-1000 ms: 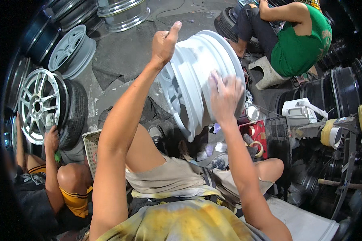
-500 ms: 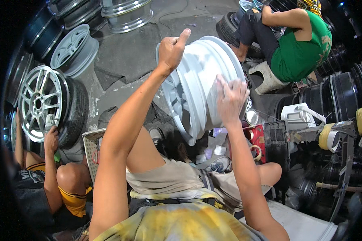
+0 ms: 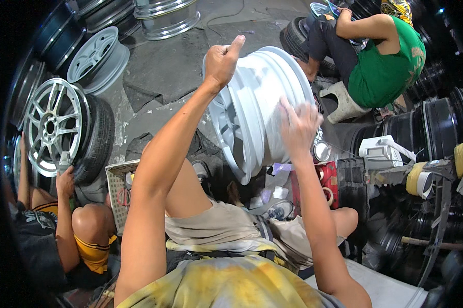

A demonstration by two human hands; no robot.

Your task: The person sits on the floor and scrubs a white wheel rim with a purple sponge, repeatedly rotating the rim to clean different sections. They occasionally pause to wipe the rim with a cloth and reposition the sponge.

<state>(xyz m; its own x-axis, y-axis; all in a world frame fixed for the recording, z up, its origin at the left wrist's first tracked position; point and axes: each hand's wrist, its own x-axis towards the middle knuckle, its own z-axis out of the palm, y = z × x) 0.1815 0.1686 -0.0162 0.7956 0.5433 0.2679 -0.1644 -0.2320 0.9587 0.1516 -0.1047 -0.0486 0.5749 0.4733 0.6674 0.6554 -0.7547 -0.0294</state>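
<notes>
A pale grey-white wheel rim stands tilted in front of me, its spoked face turned to the left and its barrel to the right. My left hand is closed over the upper edge of that face, thumb pointing up. Against the right part of the barrel lies my right hand, smeared by motion. One finger of it reaches along the surface; whether anything is under the palm is hidden.
On the left a co-worker's hand is at a silver spoked wheel beside a tyre. A person in a green shirt sits at the far right. A basket, red box, white container and stacked black rims surround me.
My right hand has shifted slightly right and down along the barrel and is more blurred. The left hand keeps its hold on the rim's edge.
</notes>
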